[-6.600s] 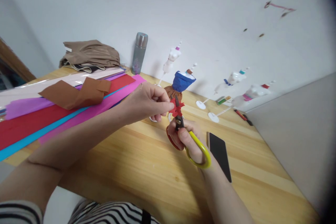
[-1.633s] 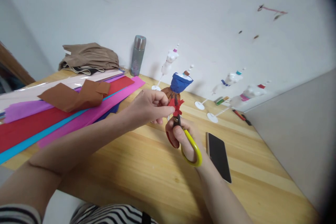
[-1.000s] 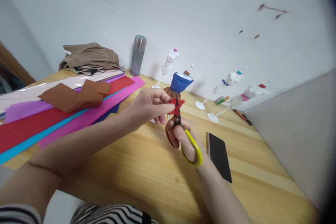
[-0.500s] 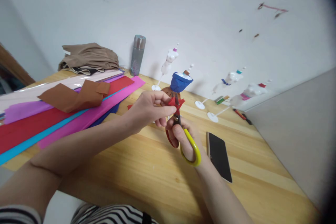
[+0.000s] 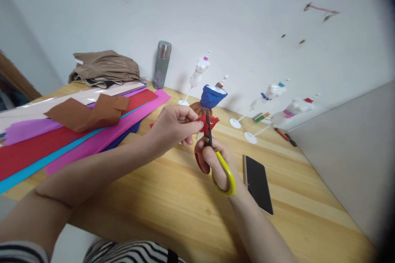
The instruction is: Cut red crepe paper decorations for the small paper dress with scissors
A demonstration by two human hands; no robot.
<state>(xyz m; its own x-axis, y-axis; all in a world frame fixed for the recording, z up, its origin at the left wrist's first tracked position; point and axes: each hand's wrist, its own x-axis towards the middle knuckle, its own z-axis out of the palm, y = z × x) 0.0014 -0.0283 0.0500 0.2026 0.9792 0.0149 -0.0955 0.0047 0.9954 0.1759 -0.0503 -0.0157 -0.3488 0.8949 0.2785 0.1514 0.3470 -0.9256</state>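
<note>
Between the thumb and fingers of my left hand (image 5: 177, 125) is a small piece of red paper (image 5: 212, 123) with a jagged, pointed edge. My right hand (image 5: 217, 162) grips scissors (image 5: 224, 176) with dark blades and a handle with red and yellow loops. The blades point away from me and lie across the red paper; whether they are fully closed is hard to tell. Just behind stands a mini mannequin in a blue paper top (image 5: 212, 96) and a brown paper skirt (image 5: 197, 109), its lower part hidden by my hands.
White mini mannequins (image 5: 200, 72) on round bases stand along the wall, two of them at right. Coloured paper sheets (image 5: 70, 144) with a brown piece (image 5: 89, 115) cover the left side, near folded cloth (image 5: 106, 65) and a flask (image 5: 162, 65). A dark phone (image 5: 258, 183) lies right.
My left fingers have shifted slightly left on the red paper, so more of it shows. The scissor blades have moved a little across it, while my right hand stays in nearly the same place.
</note>
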